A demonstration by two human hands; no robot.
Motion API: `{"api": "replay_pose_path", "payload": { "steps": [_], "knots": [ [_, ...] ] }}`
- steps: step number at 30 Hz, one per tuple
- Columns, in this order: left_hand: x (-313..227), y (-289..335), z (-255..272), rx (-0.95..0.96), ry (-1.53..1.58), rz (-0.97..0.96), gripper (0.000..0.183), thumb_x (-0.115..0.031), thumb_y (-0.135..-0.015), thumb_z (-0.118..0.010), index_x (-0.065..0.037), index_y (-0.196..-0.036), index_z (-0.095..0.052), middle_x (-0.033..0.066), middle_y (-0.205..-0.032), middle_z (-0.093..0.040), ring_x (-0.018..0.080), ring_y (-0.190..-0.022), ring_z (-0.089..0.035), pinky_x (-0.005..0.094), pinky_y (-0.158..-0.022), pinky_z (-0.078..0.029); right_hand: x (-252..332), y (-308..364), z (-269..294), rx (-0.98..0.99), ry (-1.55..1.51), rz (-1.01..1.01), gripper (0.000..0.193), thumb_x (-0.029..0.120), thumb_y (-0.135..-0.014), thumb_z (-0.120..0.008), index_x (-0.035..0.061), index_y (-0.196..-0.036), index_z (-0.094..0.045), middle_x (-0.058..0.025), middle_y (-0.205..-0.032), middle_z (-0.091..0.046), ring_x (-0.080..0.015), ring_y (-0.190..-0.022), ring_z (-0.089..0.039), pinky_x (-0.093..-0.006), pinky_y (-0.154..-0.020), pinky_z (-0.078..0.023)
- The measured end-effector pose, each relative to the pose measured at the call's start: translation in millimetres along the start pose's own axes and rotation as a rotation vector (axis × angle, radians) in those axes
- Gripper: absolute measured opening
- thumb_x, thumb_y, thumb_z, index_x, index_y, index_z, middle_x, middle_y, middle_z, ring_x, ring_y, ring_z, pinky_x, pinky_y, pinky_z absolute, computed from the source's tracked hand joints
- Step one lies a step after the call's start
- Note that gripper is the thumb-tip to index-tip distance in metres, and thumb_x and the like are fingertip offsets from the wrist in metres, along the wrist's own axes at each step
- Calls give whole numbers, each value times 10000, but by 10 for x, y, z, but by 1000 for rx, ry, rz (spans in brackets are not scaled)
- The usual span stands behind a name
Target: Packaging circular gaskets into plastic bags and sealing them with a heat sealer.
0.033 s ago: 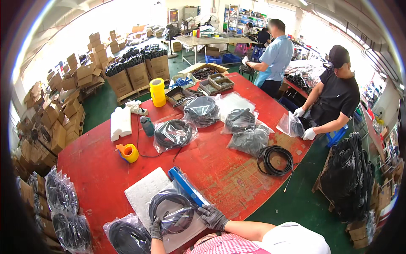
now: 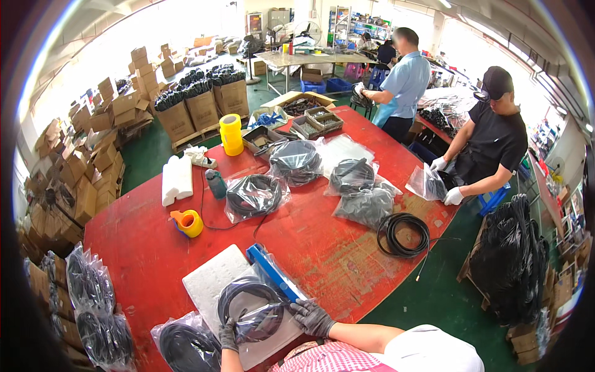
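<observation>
A clear plastic bag (image 2: pixel 270 323) with a coil of black cable (image 2: pixel 225 305) in it lies on a white foam slab (image 2: pixel 207 282) near the table's front edge. My left hand (image 2: pixel 228 335), in a grey glove, pinches the bag's near left side, fingers closed. Along the bag's right side runs a long blue bar-shaped device (image 2: pixel 273 271). My right hand (image 2: pixel 313 318), gloved too, lies at the bar's near end with its fingers stretched out and slightly apart. Another bagged cable coil (image 2: pixel 186 348) sits left of the slab.
On the red table (image 2: pixel 142 248) are more bagged coils (image 2: pixel 254 196), a loose black cable coil (image 2: pixel 403 234), yellow tape rolls (image 2: pixel 231 134), a tape dispenser (image 2: pixel 188 223) and a bottle (image 2: pixel 215 184). Two people stand at the far right; one holds a bag (image 2: pixel 424 181).
My hands and the bag stay as they were. The far person in the blue shirt now shows a dark item below their gloved hand.
</observation>
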State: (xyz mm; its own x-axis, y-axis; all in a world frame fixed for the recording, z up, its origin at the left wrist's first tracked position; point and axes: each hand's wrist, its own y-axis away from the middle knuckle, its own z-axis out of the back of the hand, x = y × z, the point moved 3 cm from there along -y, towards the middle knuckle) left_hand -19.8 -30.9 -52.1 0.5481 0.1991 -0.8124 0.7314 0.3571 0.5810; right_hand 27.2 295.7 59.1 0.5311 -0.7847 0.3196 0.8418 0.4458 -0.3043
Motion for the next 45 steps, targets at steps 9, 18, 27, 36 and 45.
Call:
{"api": "replay_pose_path", "payload": {
  "steps": [9,18,27,36,45],
  "knots": [
    [-120,174,-41,6,7,-16,396,-198,-693,-702,3,-993,-539,65,-814,-571,161,-641,-522,299,-559,-440,10,-20,81,-69,-42,24,225,209,-736,-528,41,-859,-614,-150,-1179,-500,-330,-1116,-438,-440,-933,-340],
    [225,-180,-49,241,89,26,349,-239,-783,-578,16,-1020,-590,46,-965,-591,120,-851,-537,234,-756,-418,-72,-35,-67,8,-78,-56,271,185,-697,-501,19,-896,-578,-154,-1172,-504,-328,-1054,-479,-401,-906,-367],
    [-265,240,-101,-91,-228,15,518,-338,-673,-712,4,-1028,-554,64,-874,-591,145,-728,-528,271,-643,-431,-28,-85,-17,-77,4,10,160,182,-721,-547,44,-784,-597,-142,-1130,-536,-335,-1086,-465,-454,-927,-347],
    [-28,57,-8,4,-15,41,461,-316,-682,-701,1,-988,-568,47,-821,-593,138,-673,-522,268,-608,-423,16,-135,7,-24,16,27,176,174,-688,-570,66,-823,-597,-134,-1184,-499,-325,-1124,-433,-438,-944,-330],
    [-34,155,-89,-49,127,12,399,-243,-683,-718,-39,-987,-559,53,-810,-594,157,-654,-546,293,-561,-460,748,-496,995,-14,116,2,183,212,-710,-602,114,-864,-586,-130,-1174,-489,-310,-1165,-384,-475,-995,-232]
  ]
}}
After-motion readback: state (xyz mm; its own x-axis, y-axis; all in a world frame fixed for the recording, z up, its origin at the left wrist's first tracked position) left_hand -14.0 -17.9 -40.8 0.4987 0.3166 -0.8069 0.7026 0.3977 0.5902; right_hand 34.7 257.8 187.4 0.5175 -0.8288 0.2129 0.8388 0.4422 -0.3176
